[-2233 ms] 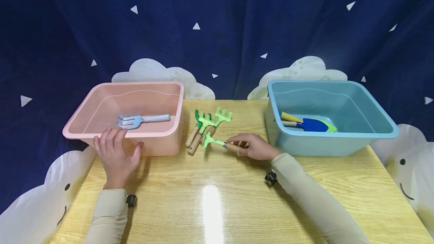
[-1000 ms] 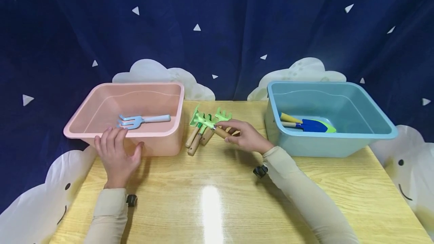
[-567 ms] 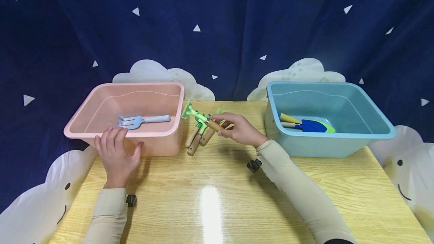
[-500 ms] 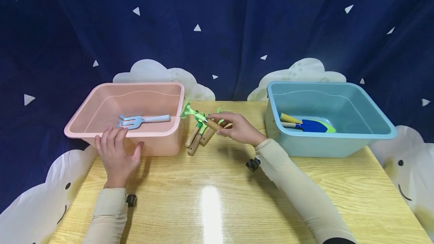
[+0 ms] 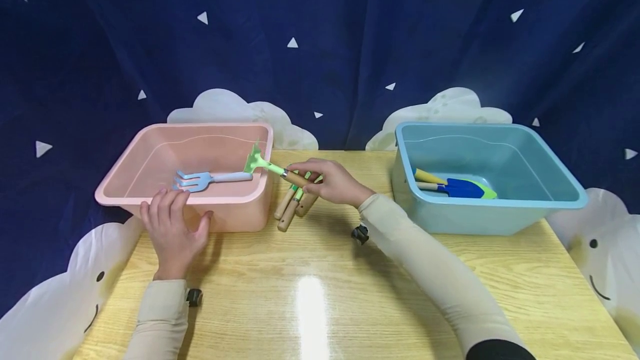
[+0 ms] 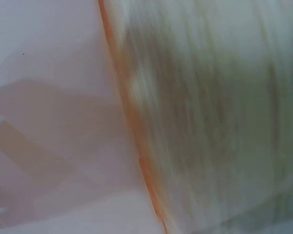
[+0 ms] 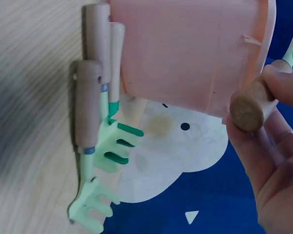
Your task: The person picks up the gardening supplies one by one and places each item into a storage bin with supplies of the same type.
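My right hand (image 5: 334,182) pinches the wooden handle of a light green toy garden rake (image 5: 271,167). The rake's head is over the right rim of the pink tub (image 5: 240,217); in the right wrist view its handle end (image 7: 248,114) sits between thumb and fingers. Across the tub's front rim hook the fingers of my left hand (image 5: 172,232), with the thumb outside. Inside the tub lies a light blue hand fork (image 5: 197,181). Below the right hand, several green hand rakes with wooden handles (image 5: 288,217) lie on the table, their heads partly hidden in the head view.
A blue tub (image 5: 465,218) stands to the right on the wooden table (image 5: 380,304). It holds a blue trowel (image 5: 462,188), a yellow handle (image 5: 429,176) and a lime-green blade (image 5: 487,193). A dark blue curtain (image 5: 320,71) hangs behind the table.
My right hand has lifted the light green rake off the pile and carried it left and up to the pink tub's right rim. The left hand has stayed in place.
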Motion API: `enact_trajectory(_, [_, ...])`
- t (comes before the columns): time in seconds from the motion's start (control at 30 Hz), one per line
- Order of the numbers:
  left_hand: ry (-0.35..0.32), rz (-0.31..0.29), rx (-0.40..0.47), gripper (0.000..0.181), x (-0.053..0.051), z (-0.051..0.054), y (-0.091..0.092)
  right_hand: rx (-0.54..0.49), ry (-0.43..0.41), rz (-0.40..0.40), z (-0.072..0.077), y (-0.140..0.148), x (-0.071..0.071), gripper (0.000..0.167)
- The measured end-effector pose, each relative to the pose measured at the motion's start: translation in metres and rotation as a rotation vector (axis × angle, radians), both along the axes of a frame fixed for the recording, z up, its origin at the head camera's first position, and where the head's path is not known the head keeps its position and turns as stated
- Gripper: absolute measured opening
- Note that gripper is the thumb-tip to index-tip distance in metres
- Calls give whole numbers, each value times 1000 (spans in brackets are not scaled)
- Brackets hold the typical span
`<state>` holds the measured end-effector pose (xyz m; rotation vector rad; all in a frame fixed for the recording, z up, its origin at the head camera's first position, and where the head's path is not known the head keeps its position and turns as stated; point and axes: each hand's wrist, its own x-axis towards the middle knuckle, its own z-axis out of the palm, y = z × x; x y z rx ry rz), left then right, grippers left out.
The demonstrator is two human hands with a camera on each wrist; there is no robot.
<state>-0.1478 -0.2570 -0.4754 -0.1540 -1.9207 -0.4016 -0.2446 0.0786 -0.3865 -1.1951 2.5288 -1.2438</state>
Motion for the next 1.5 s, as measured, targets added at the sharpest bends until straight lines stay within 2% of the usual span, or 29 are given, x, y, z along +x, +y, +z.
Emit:
enact_trajectory(0.27, [-4, -22, 13, 52, -1, 2, 2, 13, -30, 28, 16, -13, -8, 53])
enact_trajectory(0.53, [-2, -16, 8, 52, -3, 0, 3, -24, -65, 63, 35, -25, -18, 54])
enact_trajectory(0.73, [-23, -18, 6, 53, -1, 0, 3, -11, -88, 52, 49, -34, -21, 53])
enact_trajectory(0.9, [-27, -18, 20, 53, 3, 0, 1, 10, -140, 69, 53, -45, -28, 54])
enact_trajectory(1.0, [-14, -13, 16, 53, 1, 0, 0, 16, -181, 84, 56, -50, -37, 55])
enact_trajectory(1.2, [3, -2, 13, 53, -1, -1, 0, 13, -278, 148, 72, -60, -49, 59])
enact_trajectory(1.33, [13, 7, 6, 53, 2, -3, 0, 12, -325, 165, 80, -71, -52, 60])
enact_trajectory(1.5, [20, 7, -1, 53, 2, -2, 1, -40, -403, 191, 87, -83, -54, 59])
